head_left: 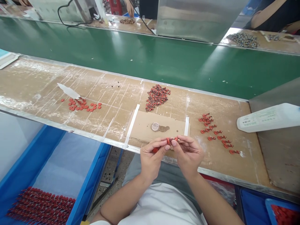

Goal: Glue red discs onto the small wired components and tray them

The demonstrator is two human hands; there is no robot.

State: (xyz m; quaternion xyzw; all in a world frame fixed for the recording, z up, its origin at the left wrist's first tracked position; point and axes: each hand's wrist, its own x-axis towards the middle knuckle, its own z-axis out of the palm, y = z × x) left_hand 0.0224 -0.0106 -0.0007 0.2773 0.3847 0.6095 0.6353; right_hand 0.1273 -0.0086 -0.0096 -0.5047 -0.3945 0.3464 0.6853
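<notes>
Seated at a workbench (122, 93) whose brown cardboard surface shines under creased clear film and tape, a person in a white shirt (161, 206) works beside a smooth green belt (140, 59). A slick, round, clear dish (155, 126) stands on a matte cardboard pad (140, 125) next to a dark wet stain (165, 128); behind the pad lies a jagged heap of slender red-and-dark parts (157, 97). Flat red discs (82, 108) are scattered to the left, near a pointed white strip (69, 91), and small upright pieces on round red bases (220, 137) gather to the right by a tilted, translucent plastic bottle (267, 118). Just over the bench's near edge, the left hand (151, 159) and right hand (190, 156) pinch a small red piece (168, 141) between their fingertips, its disc-shaped end toward the left and what appears to be a thin stem toward the right. Fingers cover much of it, so the join cannot be made out. The frame cuts off a blue bin (93, 168) of red pieces at lower left and, across the belt, another person's arm (267, 14).
</notes>
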